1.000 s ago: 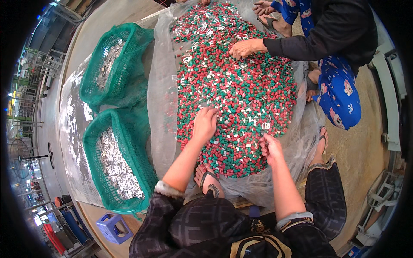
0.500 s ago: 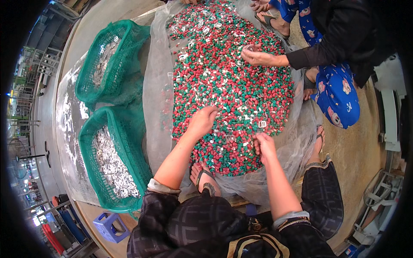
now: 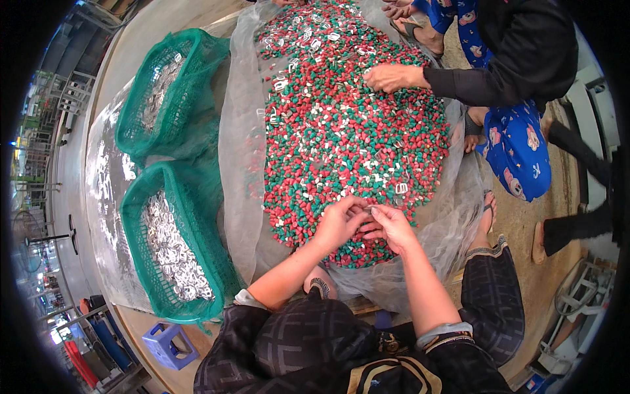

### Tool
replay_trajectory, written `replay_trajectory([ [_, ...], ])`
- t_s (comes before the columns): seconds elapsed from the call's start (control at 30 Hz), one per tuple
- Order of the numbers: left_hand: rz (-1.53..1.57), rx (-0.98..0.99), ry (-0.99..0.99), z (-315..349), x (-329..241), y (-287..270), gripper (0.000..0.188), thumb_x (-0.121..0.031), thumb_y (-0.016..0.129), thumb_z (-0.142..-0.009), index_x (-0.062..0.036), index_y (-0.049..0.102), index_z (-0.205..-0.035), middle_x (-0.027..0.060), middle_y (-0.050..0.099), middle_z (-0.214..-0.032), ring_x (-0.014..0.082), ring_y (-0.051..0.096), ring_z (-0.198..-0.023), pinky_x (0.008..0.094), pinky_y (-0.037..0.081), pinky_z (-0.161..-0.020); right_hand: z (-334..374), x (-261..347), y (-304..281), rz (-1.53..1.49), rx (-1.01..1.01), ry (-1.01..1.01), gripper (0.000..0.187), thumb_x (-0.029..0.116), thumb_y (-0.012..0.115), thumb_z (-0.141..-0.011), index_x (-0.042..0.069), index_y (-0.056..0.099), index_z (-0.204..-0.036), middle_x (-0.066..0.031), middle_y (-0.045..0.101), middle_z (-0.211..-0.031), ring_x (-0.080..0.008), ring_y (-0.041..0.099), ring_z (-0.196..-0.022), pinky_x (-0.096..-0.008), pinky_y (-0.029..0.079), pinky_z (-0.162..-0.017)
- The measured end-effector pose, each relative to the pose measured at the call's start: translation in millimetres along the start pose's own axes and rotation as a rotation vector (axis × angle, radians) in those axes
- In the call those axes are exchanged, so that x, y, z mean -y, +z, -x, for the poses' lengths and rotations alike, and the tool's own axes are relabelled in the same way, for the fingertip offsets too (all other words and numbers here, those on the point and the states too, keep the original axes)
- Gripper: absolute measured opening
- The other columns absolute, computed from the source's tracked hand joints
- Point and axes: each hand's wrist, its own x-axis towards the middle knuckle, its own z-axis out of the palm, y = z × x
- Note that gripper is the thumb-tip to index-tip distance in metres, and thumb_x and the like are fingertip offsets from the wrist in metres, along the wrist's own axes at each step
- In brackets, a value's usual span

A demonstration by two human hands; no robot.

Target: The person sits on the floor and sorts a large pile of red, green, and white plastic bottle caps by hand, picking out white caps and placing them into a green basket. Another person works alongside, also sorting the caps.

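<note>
My left hand (image 3: 340,222) and my right hand (image 3: 393,230) meet over the near part of a wide heap of small red, green and white stone-like pieces (image 3: 348,144). The fingers of both are closed in a pinch around something small and greyish, mostly hidden by the fingertips; its kind cannot be made out. A pale metal buckle (image 3: 401,188) lies on the heap just beyond my right hand. More pale buckles (image 3: 279,85) are scattered toward the heap's far left.
The heap rests on a sheer white mesh cloth (image 3: 239,164). At the left stand two net-lined green baskets, the near one (image 3: 141,262) and the far one (image 3: 131,111), both holding metal buckles. A co-worker's hand (image 3: 390,77) works at the right; a blue stool (image 3: 170,345) stands lower left.
My hands, apart before, have come together, the left moving right and nearer, the right slightly left. The co-worker's hand has turned over and lowered to the heap. Another person's legs appear at right.
</note>
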Motion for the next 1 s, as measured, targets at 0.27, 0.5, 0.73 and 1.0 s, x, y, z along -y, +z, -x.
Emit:
replay_trajectory([
  [0.27, 0.151, 0.235, 0.128, 23.0, 40.4, 22.8, 0.057, 0.004, 0.047, -0.086, -0.0028, 0.024, -0.137, 0.0168, 0.034, -0.139, 0.0278, 0.033, -0.131, 0.041, 0.03, -0.106, -11.1, -12.9, -50.3, -0.244, -0.374, -0.208, 0.015, 0.014, 0.058, -0.089, 0.001, 0.059, -0.097, -0.0098, 0.064, -0.077, -0.0157, 0.063, -0.063, -0.0271, 0.055, -0.056],
  [0.5, 0.238, -0.15, 0.028, -48.7, 105.1, -79.7, 0.061, 0.007, 0.048, -0.077, -0.0027, 0.031, -0.135, 0.0149, 0.034, -0.141, 0.0281, 0.029, -0.134, 0.0384, 0.027, -0.109, 2.3, -0.1, -53.3, -0.266, -0.459, -0.276, 0.018, 0.009, 0.056, -0.087, 0.003, 0.056, -0.104, -0.0119, 0.064, -0.08, -0.0177, 0.063, -0.065, -0.0269, 0.055, -0.057],
  [0.73, 0.069, -0.324, -0.054, -50.5, 67.9, -118.2, 0.039, 0.004, 0.05, -0.082, 0.0022, 0.05, -0.121, 0.016, 0.054, -0.123, 0.024, 0.058, -0.105, 0.0315, 0.049, -0.083, -0.1, 3.0, -51.0, -0.49, -0.426, -0.193, 0.019, 0.025, 0.058, -0.083, 0.007, 0.053, -0.081, -0.0111, 0.063, -0.076, -0.0199, 0.062, -0.062, -0.0292, 0.051, -0.051],
  [1.0, -0.854, -0.272, 0.146, -50.9, 64.2, -78.4, 0.035, -0.007, 0.071, -0.065, -0.0058, 0.063, -0.099, 0.0106, 0.062, -0.09, 0.0275, 0.059, -0.085, 0.038, 0.047, -0.079, -6.3, -2.2, -31.3, -0.353, -0.354, -0.053, 0.03, 0.032, 0.057, -0.085, 0.005, 0.056, -0.074, -0.0093, 0.06, -0.069, -0.0183, 0.059, -0.058, -0.0297, 0.05, -0.05],
])
